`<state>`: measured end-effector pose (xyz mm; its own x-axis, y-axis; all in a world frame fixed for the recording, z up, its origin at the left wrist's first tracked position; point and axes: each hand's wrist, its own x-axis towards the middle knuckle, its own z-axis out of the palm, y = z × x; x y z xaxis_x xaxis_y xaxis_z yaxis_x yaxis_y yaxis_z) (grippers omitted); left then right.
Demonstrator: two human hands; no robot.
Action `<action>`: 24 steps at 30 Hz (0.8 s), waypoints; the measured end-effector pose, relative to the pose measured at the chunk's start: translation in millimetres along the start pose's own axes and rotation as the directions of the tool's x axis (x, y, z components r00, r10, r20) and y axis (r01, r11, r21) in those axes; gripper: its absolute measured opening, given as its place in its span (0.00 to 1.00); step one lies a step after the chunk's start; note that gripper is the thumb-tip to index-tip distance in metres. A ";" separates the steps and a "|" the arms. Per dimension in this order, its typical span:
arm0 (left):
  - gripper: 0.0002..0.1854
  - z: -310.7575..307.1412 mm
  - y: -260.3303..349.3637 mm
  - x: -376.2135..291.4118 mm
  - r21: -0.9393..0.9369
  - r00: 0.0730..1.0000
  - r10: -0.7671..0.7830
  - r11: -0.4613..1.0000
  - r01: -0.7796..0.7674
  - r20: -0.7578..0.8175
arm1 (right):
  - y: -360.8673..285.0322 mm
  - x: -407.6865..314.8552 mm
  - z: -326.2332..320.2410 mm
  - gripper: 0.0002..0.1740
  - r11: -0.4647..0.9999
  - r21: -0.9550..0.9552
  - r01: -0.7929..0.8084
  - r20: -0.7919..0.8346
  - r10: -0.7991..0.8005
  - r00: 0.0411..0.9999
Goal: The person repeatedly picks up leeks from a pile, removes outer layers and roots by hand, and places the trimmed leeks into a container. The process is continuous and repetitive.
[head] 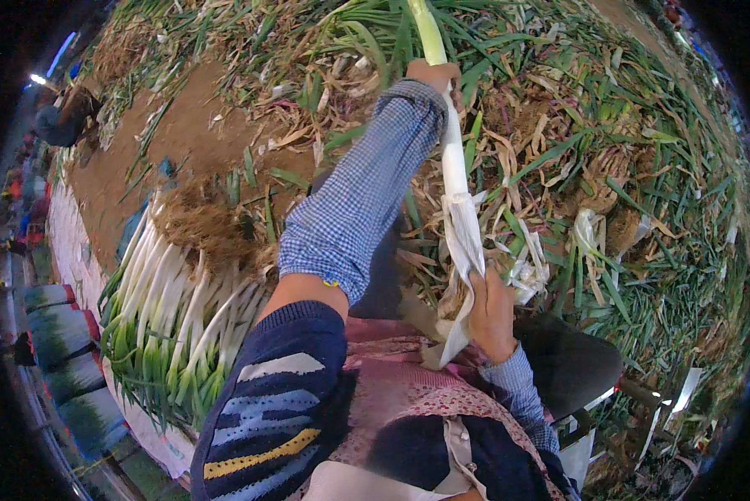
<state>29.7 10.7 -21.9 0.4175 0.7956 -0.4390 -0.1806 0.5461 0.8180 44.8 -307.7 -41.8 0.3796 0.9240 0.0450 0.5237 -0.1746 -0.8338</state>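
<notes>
My left hand [436, 76] is closed around the upper part of a long white leek stalk [453, 147], whose pale green top runs past the upper edge of the view. Lower down, a loose, papery outer leaf layer [464, 235] is partly peeled from the stalk and hangs toward my lap. My right hand [492, 313] grips this layer at the stalk's lower end; the fingertips are partly hidden by it. To the left lies a pile of leeks [181, 313] with white stems, green leaves and brown roots [209, 219].
Cut green leaves and dry husks [650, 300] cover much of the ground. Bare soil [206, 119] shows at the upper left. A pale sheet [74, 238] lies under the pile. Bundled leeks [77, 369] line the far left. Someone [68, 116] is at the upper left.
</notes>
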 end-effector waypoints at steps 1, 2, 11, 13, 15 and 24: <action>0.07 2.2 -1.5 2.1 0.029 1.000 0.023 0.999 -0.023 0.003 | 1.7 -10.4 -3.6 0.12 1.000 -0.023 -0.001 0.007 0.001 1.000; 0.08 1.5 -1.9 3.7 0.060 0.999 0.046 0.997 -0.047 0.005 | 4.7 -22.4 -7.1 0.12 0.999 -0.044 -0.002 0.013 0.003 1.000; 0.06 -57.9 54.1 30.1 -0.029 0.860 0.505 0.861 -0.508 -0.070 | 58.7 -124.6 -45.7 0.11 0.907 -0.270 -0.322 -0.036 0.325 0.945; 0.07 -56.4 44.0 37.1 -0.053 0.865 0.501 0.863 -0.502 -0.017 | 77.6 -96.2 -55.1 0.10 0.937 -0.297 -0.182 -0.149 0.143 0.978; 0.10 -52.8 37.0 38.6 0.036 0.837 0.547 0.836 -0.548 0.024 | 97.2 -54.6 -60.8 0.10 0.929 -0.313 -0.199 -0.098 0.177 0.979; 0.16 -14.8 12.2 24.0 -0.105 0.896 0.418 0.908 -0.406 0.150 | 41.7 113.5 -17.3 0.31 0.939 -0.278 0.204 -0.043 -0.225 0.973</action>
<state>24.4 40.3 -27.9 0.4326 0.9016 0.0043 -0.4270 0.2006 0.8817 122.9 -216.0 -62.0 0.2849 0.9240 0.2551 0.7809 -0.0693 -0.6208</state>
